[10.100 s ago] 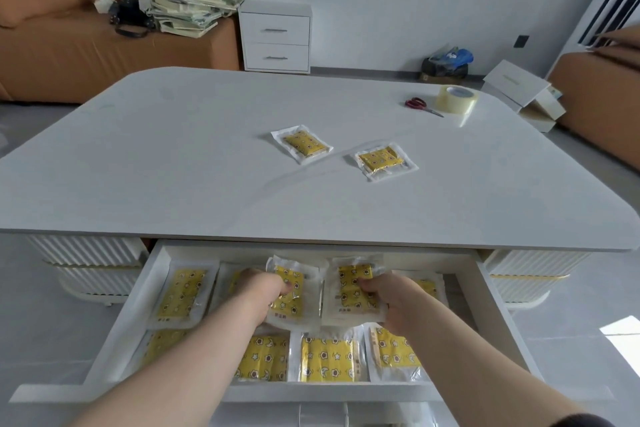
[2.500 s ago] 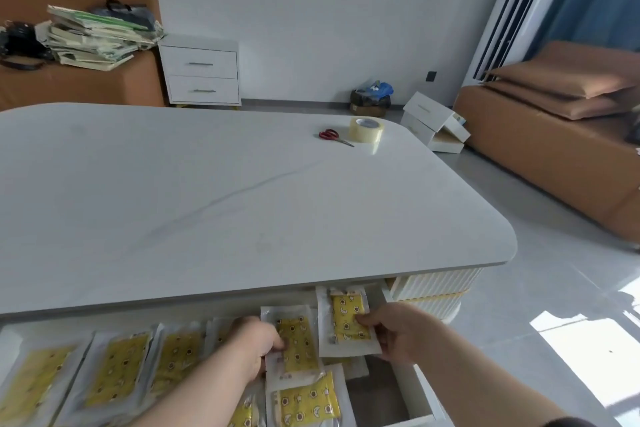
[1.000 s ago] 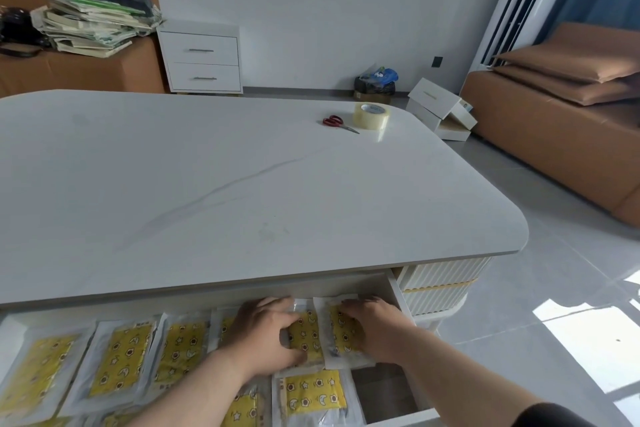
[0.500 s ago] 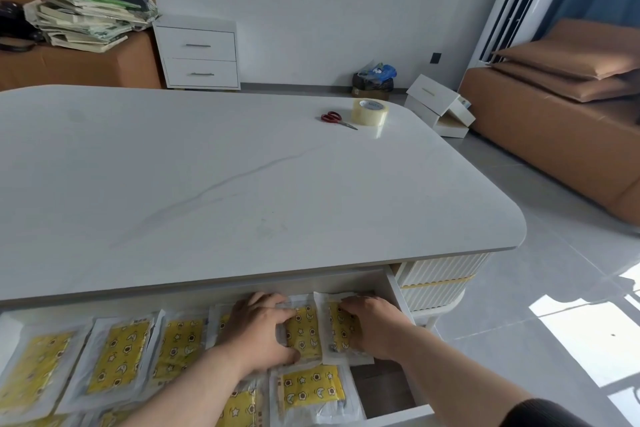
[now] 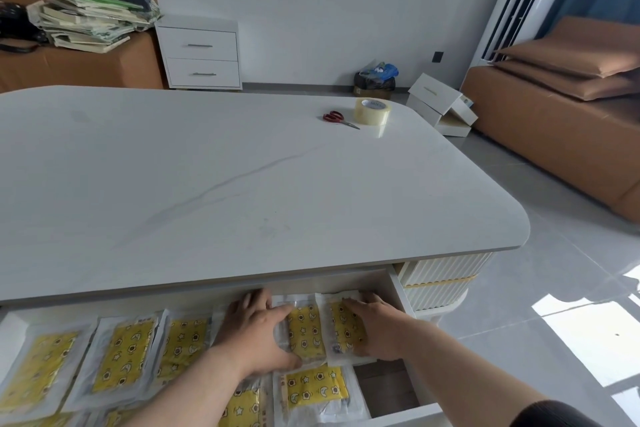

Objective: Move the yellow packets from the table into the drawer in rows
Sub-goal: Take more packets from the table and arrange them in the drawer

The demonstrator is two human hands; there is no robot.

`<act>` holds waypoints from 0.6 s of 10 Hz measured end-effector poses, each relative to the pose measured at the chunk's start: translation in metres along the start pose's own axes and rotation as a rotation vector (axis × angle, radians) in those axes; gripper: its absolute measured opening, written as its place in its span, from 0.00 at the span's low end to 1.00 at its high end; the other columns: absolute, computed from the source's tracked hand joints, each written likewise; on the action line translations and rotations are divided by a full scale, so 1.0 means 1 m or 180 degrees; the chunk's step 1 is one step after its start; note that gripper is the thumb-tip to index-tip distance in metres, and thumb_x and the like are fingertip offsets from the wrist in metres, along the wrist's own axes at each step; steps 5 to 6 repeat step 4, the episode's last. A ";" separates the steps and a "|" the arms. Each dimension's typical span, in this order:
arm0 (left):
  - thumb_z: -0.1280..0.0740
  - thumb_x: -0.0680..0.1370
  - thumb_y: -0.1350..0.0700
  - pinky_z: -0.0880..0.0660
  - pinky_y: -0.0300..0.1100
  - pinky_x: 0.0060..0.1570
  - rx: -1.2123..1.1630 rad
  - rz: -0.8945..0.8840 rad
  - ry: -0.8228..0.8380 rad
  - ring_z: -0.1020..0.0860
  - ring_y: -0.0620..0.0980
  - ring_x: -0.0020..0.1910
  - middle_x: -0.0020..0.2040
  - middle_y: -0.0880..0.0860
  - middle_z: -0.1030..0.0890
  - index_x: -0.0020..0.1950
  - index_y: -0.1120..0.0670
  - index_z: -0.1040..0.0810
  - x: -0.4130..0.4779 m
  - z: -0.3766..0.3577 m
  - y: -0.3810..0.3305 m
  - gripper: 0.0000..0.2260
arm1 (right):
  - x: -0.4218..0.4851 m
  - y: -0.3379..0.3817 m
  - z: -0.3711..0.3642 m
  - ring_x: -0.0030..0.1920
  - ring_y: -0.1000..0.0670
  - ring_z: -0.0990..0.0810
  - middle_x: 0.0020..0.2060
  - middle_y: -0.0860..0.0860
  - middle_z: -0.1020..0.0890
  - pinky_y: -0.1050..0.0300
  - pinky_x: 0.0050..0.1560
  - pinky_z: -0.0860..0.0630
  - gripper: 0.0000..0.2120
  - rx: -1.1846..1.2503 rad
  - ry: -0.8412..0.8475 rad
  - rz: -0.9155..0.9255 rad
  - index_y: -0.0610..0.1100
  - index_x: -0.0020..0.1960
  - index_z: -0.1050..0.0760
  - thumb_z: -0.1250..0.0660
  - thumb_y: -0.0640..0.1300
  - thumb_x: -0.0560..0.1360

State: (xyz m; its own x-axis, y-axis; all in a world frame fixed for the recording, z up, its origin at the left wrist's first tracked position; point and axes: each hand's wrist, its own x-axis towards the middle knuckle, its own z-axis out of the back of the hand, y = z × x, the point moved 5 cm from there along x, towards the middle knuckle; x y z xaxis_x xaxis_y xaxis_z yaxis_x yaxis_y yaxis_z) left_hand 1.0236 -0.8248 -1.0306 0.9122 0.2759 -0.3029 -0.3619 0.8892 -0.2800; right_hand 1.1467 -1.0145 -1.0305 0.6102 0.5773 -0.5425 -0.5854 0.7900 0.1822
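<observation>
Head view: the last two yellow packets (image 5: pixel 306 331), on the table (image 5: pixel 242 184) ten seconds ago, now lie at the right end of the drawer's (image 5: pixel 398 291) back row, pressed down by the flat, ungripping left hand (image 5: pixel 256 333) and right hand (image 5: pixel 375 329), so the task looks nearly finished.

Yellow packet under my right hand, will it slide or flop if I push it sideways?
Probably floppy: the yellow packet has a thin clear wrapper with crinkled edges. It likely slides easily, since its film looks glossy. It seems light; the right hand presses it flat with straight fingers.
</observation>
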 end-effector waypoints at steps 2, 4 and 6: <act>0.32 0.61 0.26 0.42 0.49 0.71 -0.0027 -0.0009 -0.0005 0.41 0.48 0.64 0.66 0.45 0.39 0.76 0.35 0.44 -0.001 0.001 0.000 0.47 | 0.002 -0.001 0.000 0.72 0.41 0.33 0.76 0.46 0.43 0.50 0.71 0.32 0.44 0.0077 -0.0067 -0.0015 0.59 0.79 0.52 0.28 0.54 0.72; 0.33 0.65 0.29 0.39 0.48 0.70 -0.0197 -0.0113 -0.0037 0.40 0.50 0.67 0.69 0.46 0.38 0.76 0.38 0.42 -0.004 0.011 -0.008 0.42 | -0.006 0.005 0.012 0.71 0.43 0.32 0.74 0.48 0.39 0.53 0.68 0.30 0.37 0.0324 -0.0233 -0.0049 0.55 0.79 0.47 0.33 0.44 0.75; 0.33 0.65 0.29 0.39 0.48 0.70 -0.0197 -0.0113 -0.0037 0.40 0.50 0.67 0.69 0.46 0.38 0.76 0.38 0.42 -0.004 0.011 -0.008 0.42 | -0.006 0.005 0.012 0.71 0.43 0.32 0.74 0.48 0.39 0.53 0.68 0.30 0.37 0.0324 -0.0233 -0.0049 0.55 0.79 0.47 0.33 0.44 0.75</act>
